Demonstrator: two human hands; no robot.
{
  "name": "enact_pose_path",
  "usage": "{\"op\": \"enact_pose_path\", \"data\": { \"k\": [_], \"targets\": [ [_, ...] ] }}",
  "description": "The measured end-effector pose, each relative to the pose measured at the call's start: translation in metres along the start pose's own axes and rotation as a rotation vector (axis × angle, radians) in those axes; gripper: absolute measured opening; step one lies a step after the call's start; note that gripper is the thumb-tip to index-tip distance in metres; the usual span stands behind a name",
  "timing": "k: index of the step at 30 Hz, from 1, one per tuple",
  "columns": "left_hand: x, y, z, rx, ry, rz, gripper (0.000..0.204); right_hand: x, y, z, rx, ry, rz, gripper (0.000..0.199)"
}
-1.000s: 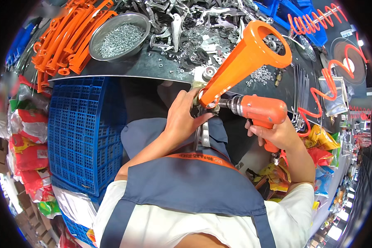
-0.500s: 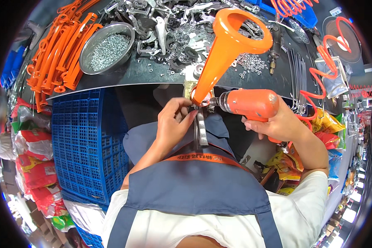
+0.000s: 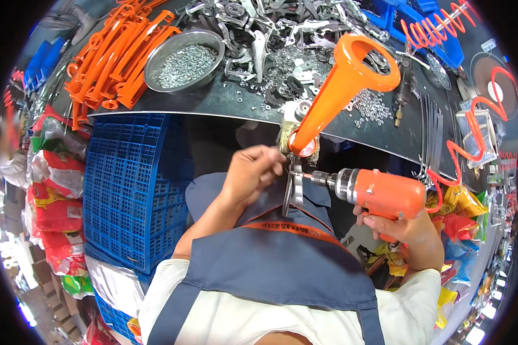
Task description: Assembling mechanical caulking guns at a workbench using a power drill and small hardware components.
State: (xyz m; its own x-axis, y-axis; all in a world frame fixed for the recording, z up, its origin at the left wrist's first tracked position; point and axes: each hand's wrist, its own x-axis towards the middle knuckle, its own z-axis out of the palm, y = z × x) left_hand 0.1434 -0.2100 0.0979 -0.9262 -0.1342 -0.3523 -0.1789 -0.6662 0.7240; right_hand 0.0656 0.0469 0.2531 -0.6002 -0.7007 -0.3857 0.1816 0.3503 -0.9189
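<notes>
The left hand [image 3: 253, 172] is just left of the thin metal lever [image 3: 297, 187], and well apart from the wide ring end of the big orange part [image 3: 328, 109]. Its fingers are curled in, with the tips close to the thumb; I can't tell if they pinch anything small. The right hand [image 3: 408, 230] is wrapped around the handle of the red power driver [image 3: 388, 192], with its fingers clamped on it. The driver's thin tip points left and reaches the lever, right of the left fingertips.

The orange part is smooth and shiny. It leans far and to the right, with a big round ring at its far end. Its narrow near end sits at the near edge of the dark table [image 3: 230, 103], just above the lever. The lever is gray, shiny and long.

Far left is a heap of smooth orange bars [image 3: 118, 57]. Beside it, a round metal bowl [image 3: 190, 38] holds tiny shiny bits. Small round nuts [image 3: 372, 108] lie right of the orange part.
</notes>
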Motion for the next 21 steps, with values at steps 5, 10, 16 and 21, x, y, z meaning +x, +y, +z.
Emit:
{"op": "enact_pose_path", "data": {
  "k": [5, 10, 16, 21],
  "targets": [
    [0.072, 0.030, -0.021, 0.753, 0.328, 0.638, 0.026, -0.001, 0.006, 0.001, -0.045, -0.032, -0.092, 0.029],
    [0.065, 0.034, -0.035, 0.120, 0.252, 0.459, 0.034, -0.002, 0.015, 0.001, -0.047, -0.043, -0.147, 0.028],
    [0.002, 0.002, -0.012, -0.195, -0.058, 0.090, 0.025, -0.001, 0.030, 0.008, 0.086, -0.005, -0.097, 0.053],
    [-0.014, -0.007, -0.014, -0.046, -0.057, -0.008, 0.021, 0.016, 0.049, 0.003, 0.073, -0.023, -0.143, 0.053]
  ]
}}
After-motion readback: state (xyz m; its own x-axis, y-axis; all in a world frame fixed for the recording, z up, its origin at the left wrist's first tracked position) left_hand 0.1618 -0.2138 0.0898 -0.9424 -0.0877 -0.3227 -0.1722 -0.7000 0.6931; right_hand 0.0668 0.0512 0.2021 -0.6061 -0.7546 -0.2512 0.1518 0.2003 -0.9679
